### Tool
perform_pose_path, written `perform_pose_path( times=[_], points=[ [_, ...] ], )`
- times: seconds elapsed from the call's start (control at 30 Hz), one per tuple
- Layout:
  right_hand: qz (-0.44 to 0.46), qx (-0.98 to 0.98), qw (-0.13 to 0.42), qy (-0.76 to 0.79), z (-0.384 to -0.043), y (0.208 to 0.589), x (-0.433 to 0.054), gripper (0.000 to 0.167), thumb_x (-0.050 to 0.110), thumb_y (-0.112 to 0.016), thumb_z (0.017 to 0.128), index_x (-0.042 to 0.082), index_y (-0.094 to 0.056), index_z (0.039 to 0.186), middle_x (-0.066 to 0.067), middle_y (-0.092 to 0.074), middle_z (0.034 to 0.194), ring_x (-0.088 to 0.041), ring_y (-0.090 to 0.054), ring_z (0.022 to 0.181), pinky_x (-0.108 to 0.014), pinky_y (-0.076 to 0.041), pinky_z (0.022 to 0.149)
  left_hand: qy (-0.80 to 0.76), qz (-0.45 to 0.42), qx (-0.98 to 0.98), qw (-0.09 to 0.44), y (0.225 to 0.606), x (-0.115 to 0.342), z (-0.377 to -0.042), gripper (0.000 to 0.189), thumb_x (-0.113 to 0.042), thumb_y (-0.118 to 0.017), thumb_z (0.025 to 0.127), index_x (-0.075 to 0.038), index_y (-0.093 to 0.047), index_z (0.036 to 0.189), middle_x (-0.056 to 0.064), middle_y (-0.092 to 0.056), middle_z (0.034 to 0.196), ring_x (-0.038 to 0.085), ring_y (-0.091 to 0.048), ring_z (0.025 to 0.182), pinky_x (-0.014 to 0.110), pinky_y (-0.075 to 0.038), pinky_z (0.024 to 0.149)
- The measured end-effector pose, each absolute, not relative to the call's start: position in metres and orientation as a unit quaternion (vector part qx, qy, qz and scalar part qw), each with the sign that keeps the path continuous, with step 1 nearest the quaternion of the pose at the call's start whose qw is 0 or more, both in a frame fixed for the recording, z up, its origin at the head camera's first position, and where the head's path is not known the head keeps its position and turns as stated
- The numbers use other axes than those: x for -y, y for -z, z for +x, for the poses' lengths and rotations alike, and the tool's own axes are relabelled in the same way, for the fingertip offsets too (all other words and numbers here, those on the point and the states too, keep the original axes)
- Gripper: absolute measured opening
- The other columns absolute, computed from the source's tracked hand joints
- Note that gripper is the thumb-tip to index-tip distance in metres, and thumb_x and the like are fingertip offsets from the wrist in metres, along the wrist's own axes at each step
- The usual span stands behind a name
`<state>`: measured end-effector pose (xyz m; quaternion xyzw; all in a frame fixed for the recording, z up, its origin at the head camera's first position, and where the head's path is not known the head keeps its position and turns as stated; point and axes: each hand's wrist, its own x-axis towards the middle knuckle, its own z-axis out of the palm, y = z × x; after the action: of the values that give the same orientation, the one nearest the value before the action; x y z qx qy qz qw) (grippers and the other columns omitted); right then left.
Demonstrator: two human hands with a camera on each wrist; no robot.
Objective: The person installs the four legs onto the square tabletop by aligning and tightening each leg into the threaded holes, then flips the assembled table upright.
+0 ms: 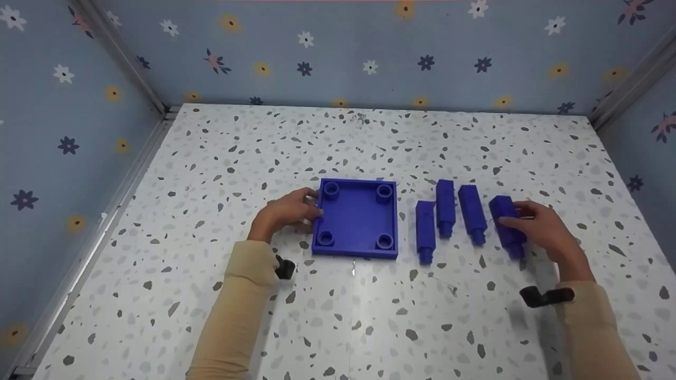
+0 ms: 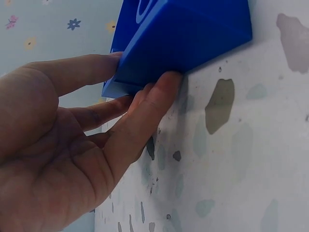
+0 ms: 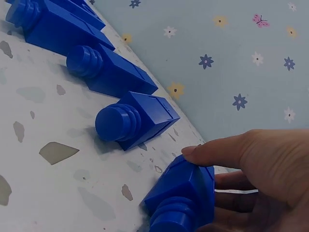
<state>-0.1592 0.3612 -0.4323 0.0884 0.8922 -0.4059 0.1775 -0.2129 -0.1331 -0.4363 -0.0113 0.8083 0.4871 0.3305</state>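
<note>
A blue square panel point(image 1: 356, 214) with a raised rim and a round socket in each corner lies on the table, sockets up. My left hand point(image 1: 292, 208) holds its left edge, the thumb at the rim and the fingers lower down by the table in the left wrist view. At the right, my right hand point(image 1: 546, 229) pinches a blue leg point(image 3: 176, 186), a square block with a ringed round peg at its near end. Between panel and right hand lie three more such legs: the nearest to the panel point(image 1: 425, 227), a middle one point(image 1: 445, 203) and another point(image 1: 471, 211).
The speckled white table point(image 1: 317, 327) runs back to a flowered blue wall point(image 1: 338, 53). Similar panels stand at the left point(image 1: 47, 174) and right point(image 1: 644, 158). Dark wrist mounts point(image 1: 546, 296) stick out from the sleeves near the tabletop.
</note>
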Motion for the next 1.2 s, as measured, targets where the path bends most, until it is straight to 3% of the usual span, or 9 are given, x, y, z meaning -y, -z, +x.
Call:
perform_pose_path(
  times=[0.2,0.33,0.43,0.53,0.63,0.8,1.2],
  points=[
    [0.11,-0.881,0.186,0.42,-0.162,0.434,-0.365,0.086,0.05,-0.059,0.09,0.002,-0.023,0.15,-0.027,-0.033,0.148,-0.038,-0.041,0.128,-0.039,-0.044,0.095,-0.494,-0.014,-0.803,0.333,0.435,0.133,-0.214,0.056,-0.014,-0.061,0.092,-0.01,-0.036,0.142,0.014,-0.055,0.125,0.027,-0.059,0.113,0.035,-0.055,0.087],
    [0.129,-0.86,0.198,0.453,-0.162,0.434,-0.37,0.082,0.048,-0.058,0.091,0.002,-0.024,0.15,-0.022,-0.038,0.143,-0.021,-0.052,0.112,-0.03,-0.049,0.088,-0.489,-0.01,-0.806,0.334,0.436,0.133,-0.214,0.058,-0.015,-0.061,0.092,-0.011,-0.035,0.143,0.012,-0.055,0.125,0.026,-0.058,0.113,0.036,-0.054,0.089],
    [0.138,-0.835,0.208,0.491,-0.161,0.434,-0.375,0.08,0.047,-0.059,0.091,0.002,-0.026,0.149,-0.007,-0.048,0.128,-0.006,-0.054,0.097,-0.022,-0.052,0.08,-0.479,-0.007,-0.812,0.333,0.436,0.134,-0.214,0.059,-0.017,-0.061,0.091,-0.013,-0.036,0.143,0.01,-0.056,0.124,0.025,-0.059,0.113,0.036,-0.053,0.09],
    [0.146,-0.801,0.208,0.542,-0.16,0.433,-0.378,0.076,0.045,-0.061,0.09,0.004,-0.03,0.145,0.011,-0.054,0.11,-0.001,-0.056,0.093,-0.021,-0.052,0.08,-0.47,-0.005,-0.818,0.331,0.436,0.134,-0.214,0.058,-0.02,-0.062,0.091,-0.014,-0.036,0.143,0.009,-0.057,0.124,0.024,-0.059,0.112,0.036,-0.052,0.09],
    [0.161,-0.751,0.202,0.608,-0.159,0.432,-0.381,0.062,0.039,-0.065,0.089,0.009,-0.038,0.136,0.018,-0.061,0.098,0.001,-0.06,0.09,-0.02,-0.053,0.079,-0.465,-0.004,-0.822,0.33,0.435,0.135,-0.214,0.058,-0.02,-0.062,0.091,-0.014,-0.037,0.142,0.009,-0.057,0.124,0.024,-0.059,0.112,0.036,-0.051,0.09],
    [0.169,-0.697,0.186,0.672,-0.159,0.428,-0.381,0.039,0.031,-0.067,0.089,0.015,-0.046,0.118,0.014,-0.067,0.092,-0.002,-0.064,0.087,-0.02,-0.054,0.076,-0.472,-0.003,-0.816,0.333,0.435,0.135,-0.214,0.058,-0.019,-0.061,0.091,-0.013,-0.036,0.142,0.01,-0.056,0.125,0.024,-0.059,0.112,0.035,-0.053,0.088],
    [0.181,-0.669,0.142,0.707,-0.16,0.415,-0.365,0.043,0.032,-0.068,0.088,0.012,-0.045,0.119,0.011,-0.064,0.096,-0.005,-0.063,0.087,-0.022,-0.055,0.075,-0.474,-0.001,-0.814,0.336,0.435,0.136,-0.214,0.058,-0.02,-0.062,0.091,-0.012,-0.036,0.143,0.011,-0.055,0.126,0.024,-0.059,0.109,0.034,-0.054,0.085]
  ],
)
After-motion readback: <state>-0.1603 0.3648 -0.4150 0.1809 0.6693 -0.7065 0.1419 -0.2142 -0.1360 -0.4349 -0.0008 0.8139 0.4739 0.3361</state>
